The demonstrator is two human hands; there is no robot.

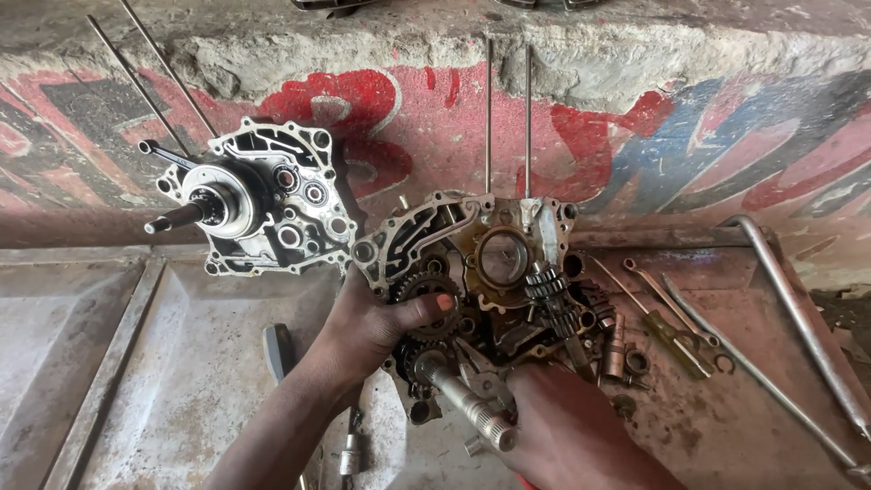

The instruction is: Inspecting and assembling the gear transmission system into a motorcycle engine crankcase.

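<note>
Left hand [367, 331] grips the greasy engine case half [481, 281] by its left edge, thumb on a gear [426, 290]. Right hand [562, 426] is under its lower side, fingers hidden, can't tell. It sits mid metal tray [181, 363], other case half [259, 200] at the back-left.

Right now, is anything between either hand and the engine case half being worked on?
Nothing visible. The left hand already grips the engine case half at its left edge, thumb on a gear. The right hand sits against its lower side by the splined shaft. The second case half lies apart, up left.
</note>
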